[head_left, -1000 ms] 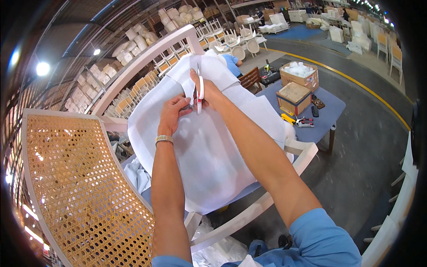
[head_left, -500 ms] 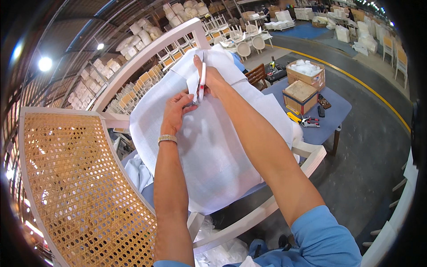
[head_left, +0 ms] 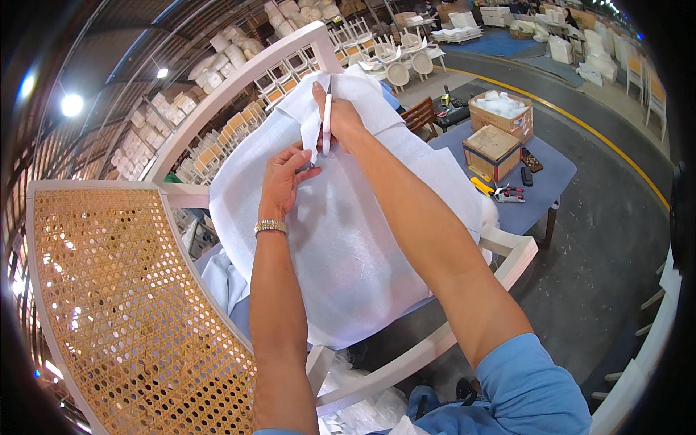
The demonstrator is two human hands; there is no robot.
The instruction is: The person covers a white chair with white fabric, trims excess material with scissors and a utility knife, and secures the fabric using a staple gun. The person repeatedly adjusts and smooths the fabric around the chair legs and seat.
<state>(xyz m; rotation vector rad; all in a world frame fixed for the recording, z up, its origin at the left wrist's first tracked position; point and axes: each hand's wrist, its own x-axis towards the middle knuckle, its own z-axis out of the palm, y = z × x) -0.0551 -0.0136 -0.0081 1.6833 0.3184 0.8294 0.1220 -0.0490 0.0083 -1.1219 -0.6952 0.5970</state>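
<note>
A pale white-blue fabric (head_left: 341,232) is draped over the seat of a whitish wooden chair (head_left: 235,93). At its far part my right hand (head_left: 345,122) is closed round white-handled scissors (head_left: 327,122), with the blades pointing away from me. My left hand (head_left: 281,181), with a metal watch band at the wrist, pinches a narrow strip of the fabric (head_left: 311,135) just left of the scissors. Part of the right fingers is hidden behind the handles. The chair's woven cane back (head_left: 130,283) stands at the left.
On a blue-topped table (head_left: 544,177) at the right are a cardboard box of white stuffing (head_left: 522,125), a smaller box (head_left: 491,143), red-handled pliers (head_left: 509,194) and a yellow tool (head_left: 481,186). Clear plastic (head_left: 362,406) lies below the chair. Many chairs (head_left: 395,61) are stacked behind.
The view has shifted slightly. Both hands stay at nearly the same place on the fabric, still gripping the scissors and the strip.
</note>
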